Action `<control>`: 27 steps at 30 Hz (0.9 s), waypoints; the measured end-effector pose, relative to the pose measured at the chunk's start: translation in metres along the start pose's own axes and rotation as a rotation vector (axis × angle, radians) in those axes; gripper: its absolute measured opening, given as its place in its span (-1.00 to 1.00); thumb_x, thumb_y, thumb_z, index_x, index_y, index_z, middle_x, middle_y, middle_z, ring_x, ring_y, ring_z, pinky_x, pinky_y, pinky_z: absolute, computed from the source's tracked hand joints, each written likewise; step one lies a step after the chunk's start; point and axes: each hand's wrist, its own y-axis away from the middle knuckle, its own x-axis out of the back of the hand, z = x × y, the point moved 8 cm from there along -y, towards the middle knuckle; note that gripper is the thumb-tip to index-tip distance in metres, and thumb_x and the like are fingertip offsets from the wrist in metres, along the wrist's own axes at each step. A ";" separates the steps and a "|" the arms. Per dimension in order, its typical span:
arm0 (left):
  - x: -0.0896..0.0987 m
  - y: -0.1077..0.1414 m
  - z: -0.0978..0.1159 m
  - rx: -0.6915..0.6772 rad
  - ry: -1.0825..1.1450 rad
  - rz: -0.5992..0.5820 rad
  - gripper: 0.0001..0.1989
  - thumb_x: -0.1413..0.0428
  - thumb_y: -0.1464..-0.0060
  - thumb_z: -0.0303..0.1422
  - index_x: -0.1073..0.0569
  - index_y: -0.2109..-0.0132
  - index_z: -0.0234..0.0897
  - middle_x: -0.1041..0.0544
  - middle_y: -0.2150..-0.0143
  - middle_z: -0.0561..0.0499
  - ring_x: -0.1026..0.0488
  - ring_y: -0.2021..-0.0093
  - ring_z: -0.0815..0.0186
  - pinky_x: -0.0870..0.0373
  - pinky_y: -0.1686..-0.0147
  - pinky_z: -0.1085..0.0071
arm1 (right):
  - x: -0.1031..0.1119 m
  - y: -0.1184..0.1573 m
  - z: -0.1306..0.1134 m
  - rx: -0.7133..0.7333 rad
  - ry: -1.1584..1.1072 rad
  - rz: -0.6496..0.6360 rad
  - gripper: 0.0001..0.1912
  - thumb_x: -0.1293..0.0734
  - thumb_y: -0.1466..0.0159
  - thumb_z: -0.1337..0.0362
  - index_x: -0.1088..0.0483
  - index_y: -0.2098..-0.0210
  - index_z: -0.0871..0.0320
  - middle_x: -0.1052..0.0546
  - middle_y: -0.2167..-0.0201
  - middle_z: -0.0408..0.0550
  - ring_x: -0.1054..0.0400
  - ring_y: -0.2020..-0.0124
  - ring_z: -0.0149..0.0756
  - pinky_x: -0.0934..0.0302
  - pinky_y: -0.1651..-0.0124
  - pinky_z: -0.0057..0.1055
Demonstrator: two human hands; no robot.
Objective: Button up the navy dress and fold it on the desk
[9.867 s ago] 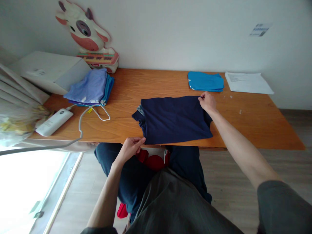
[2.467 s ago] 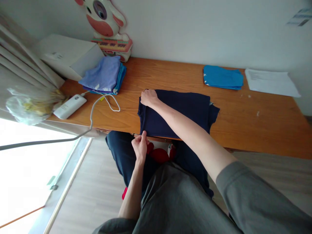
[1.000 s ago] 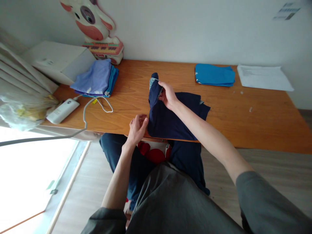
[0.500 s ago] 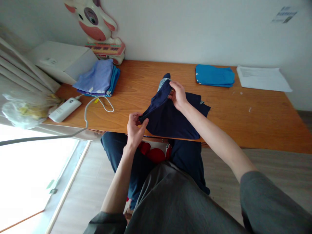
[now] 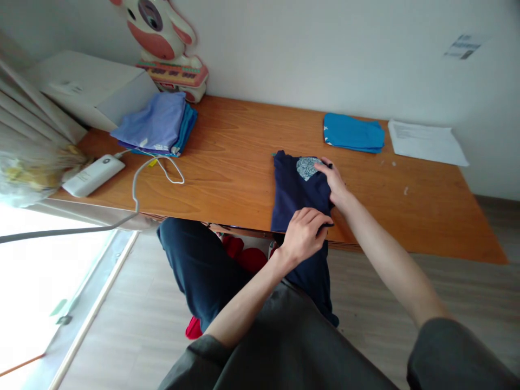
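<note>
A navy garment [image 5: 298, 189] with a light blue patterned patch [image 5: 307, 168] lies folded into a narrower shape at the table's front edge. My left hand [image 5: 305, 234] has crossed to the garment's lower right corner, and its fingers pinch the dark fabric there. At the upper right corner, beside the patch, my right hand [image 5: 333, 181] grips the cloth between thumb and fingers. Part of the garment's right side is covered by my hands.
On the wooden table [image 5: 231, 157] are a stack of folded blue clothes [image 5: 152, 122], a folded bright blue cloth [image 5: 353, 133] and papers [image 5: 426, 143]. A white power bank [image 5: 94, 175] with a cable, a white box [image 5: 95, 89] and a cow-shaped toy keyboard [image 5: 174, 76] stand left.
The garment's left part has been folded over to the right, exposing the patterned patch. My left hand has moved right with the edge; my right hand has shifted right and nearer to me.
</note>
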 end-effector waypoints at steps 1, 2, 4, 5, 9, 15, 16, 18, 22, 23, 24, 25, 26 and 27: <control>-0.009 0.001 -0.002 0.024 -0.021 -0.044 -0.81 -0.19 -0.38 -0.48 -0.60 -0.04 -0.13 -0.70 -0.02 -0.03 -0.59 -0.12 0.14 -0.54 -0.15 0.13 | 0.005 0.000 -0.001 0.028 0.099 0.013 -0.16 -0.53 -0.12 0.00 -0.39 -0.36 -0.01 -0.59 -0.27 0.02 -0.52 -0.26 0.01 -0.40 -0.39 0.06; -0.016 0.003 -0.003 0.047 -0.039 -0.077 -0.80 -0.19 -0.38 -0.47 -0.61 -0.05 -0.13 -0.70 -0.02 -0.04 -0.58 -0.12 0.14 -0.54 -0.16 0.12 | 0.009 0.001 -0.003 0.072 0.212 0.017 -0.11 -0.51 -0.15 0.05 -0.31 -0.45 -0.02 -0.53 -0.37 0.05 -0.48 -0.32 0.01 -0.37 -0.43 0.06; -0.025 0.007 -0.005 0.076 -0.065 -0.120 -0.78 -0.16 -0.40 -0.44 -0.62 -0.09 -0.11 -0.70 -0.06 -0.05 -0.57 -0.16 0.13 -0.52 -0.25 0.10 | 0.014 0.004 -0.013 0.204 0.423 0.000 -0.07 -0.43 -0.26 0.10 -0.15 -0.58 -0.04 -0.37 -0.53 0.08 -0.37 -0.45 0.00 -0.32 -0.48 0.10; -0.028 0.009 -0.004 0.077 -0.074 -0.135 -0.76 -0.15 -0.41 -0.44 -0.63 -0.10 -0.09 -0.70 -0.07 -0.04 -0.57 -0.19 0.13 -0.48 -0.34 0.07 | 0.016 0.006 -0.019 0.273 0.494 -0.011 -0.08 -0.39 -0.31 0.12 -0.10 -0.61 -0.04 -0.30 -0.57 0.07 -0.32 -0.50 0.00 -0.29 -0.51 0.12; -0.031 0.016 -0.002 0.055 -0.154 -0.166 -0.62 -0.11 -0.41 -0.46 -0.61 -0.23 -0.02 -0.68 -0.19 -0.02 -0.47 -0.40 0.10 0.00 -0.68 -0.10 | 0.030 0.009 -0.026 0.345 0.513 -0.029 -0.21 -0.34 -0.33 0.14 -0.26 -0.54 0.04 -0.39 -0.53 0.07 -0.31 -0.52 0.01 -0.23 -0.55 0.15; -0.020 0.028 -0.020 0.152 -0.237 -0.118 -0.40 -0.18 -0.33 -0.48 -0.45 -0.46 -0.04 -0.46 -0.50 -0.07 -0.16 -0.64 0.00 0.13 -0.70 -0.24 | 0.031 0.012 -0.043 0.322 0.397 -0.044 -0.22 -0.38 -0.31 0.14 -0.35 -0.52 -0.01 -0.50 -0.46 0.03 -0.43 -0.43 0.08 -0.28 -0.51 0.16; -0.019 0.029 -0.022 0.163 -0.225 -0.112 -0.48 -0.18 -0.36 -0.45 -0.51 -0.40 -0.02 -0.51 -0.46 -0.06 -0.21 -0.61 0.01 0.12 -0.69 -0.25 | 0.028 0.012 -0.048 0.324 0.384 -0.053 -0.21 -0.38 -0.31 0.15 -0.35 -0.53 -0.01 -0.50 -0.45 0.02 -0.44 -0.43 0.09 -0.29 -0.51 0.15; -0.019 0.031 -0.025 0.172 -0.195 -0.100 -0.67 -0.17 -0.43 -0.38 -0.60 -0.24 0.00 -0.63 -0.31 -0.04 -0.34 -0.53 0.05 0.15 -0.69 -0.28 | 0.022 0.007 -0.052 0.299 0.371 -0.086 -0.21 -0.39 -0.32 0.15 -0.35 -0.53 0.01 -0.54 -0.42 0.03 -0.47 -0.40 0.09 -0.30 -0.50 0.16; -0.016 0.034 -0.025 0.181 -0.157 -0.067 -0.79 -0.12 -0.50 -0.32 -0.63 -0.12 -0.01 -0.70 -0.14 -0.01 -0.44 -0.45 0.09 0.28 -0.67 -0.34 | 0.027 0.000 -0.041 0.291 0.500 -0.066 -0.22 -0.41 -0.33 0.13 -0.37 -0.51 0.14 -0.50 -0.45 0.13 -0.40 -0.46 0.09 -0.18 -0.58 0.16; -0.015 0.034 -0.024 0.178 -0.158 -0.069 -0.79 -0.12 -0.51 -0.32 -0.62 -0.12 -0.01 -0.70 -0.16 -0.02 -0.43 -0.47 0.09 0.30 -0.67 -0.37 | 0.032 0.001 -0.037 0.308 0.562 -0.051 -0.22 -0.41 -0.33 0.13 -0.37 -0.51 0.17 -0.47 -0.47 0.16 -0.36 -0.49 0.09 -0.13 -0.60 0.16; -0.015 0.035 -0.022 0.175 -0.163 -0.076 -0.79 -0.11 -0.51 -0.33 -0.62 -0.12 -0.01 -0.69 -0.18 -0.02 -0.40 -0.50 0.07 0.31 -0.66 -0.40 | 0.036 0.003 -0.032 0.323 0.623 -0.043 -0.21 -0.40 -0.33 0.15 -0.37 -0.51 0.19 -0.46 -0.48 0.19 -0.34 -0.51 0.10 -0.10 -0.61 0.15; -0.016 0.036 -0.021 0.174 -0.171 -0.088 -0.79 -0.11 -0.51 -0.33 -0.61 -0.12 -0.01 -0.68 -0.22 -0.03 -0.36 -0.53 0.05 0.32 -0.65 -0.43 | 0.040 0.005 -0.027 0.333 0.678 -0.043 -0.21 -0.40 -0.32 0.17 -0.36 -0.52 0.20 -0.45 -0.48 0.20 -0.33 -0.51 0.11 -0.10 -0.62 0.16; -0.016 0.036 -0.020 0.176 -0.183 -0.102 -0.79 -0.12 -0.50 -0.33 -0.60 -0.14 -0.01 -0.66 -0.27 -0.04 -0.31 -0.57 0.03 0.32 -0.64 -0.46 | 0.044 0.008 -0.022 0.339 0.726 -0.049 -0.20 -0.39 -0.32 0.19 -0.34 -0.54 0.19 -0.46 -0.48 0.20 -0.34 -0.51 0.11 -0.10 -0.61 0.17; -0.017 0.037 -0.019 0.180 -0.197 -0.116 -0.77 -0.13 -0.49 -0.32 -0.59 -0.17 -0.02 -0.62 -0.32 -0.05 -0.25 -0.60 0.00 0.31 -0.64 -0.48 | 0.046 0.010 -0.019 0.344 0.768 -0.059 -0.18 -0.37 -0.32 0.21 -0.31 -0.55 0.18 -0.45 -0.48 0.19 -0.34 -0.51 0.11 -0.12 -0.61 0.18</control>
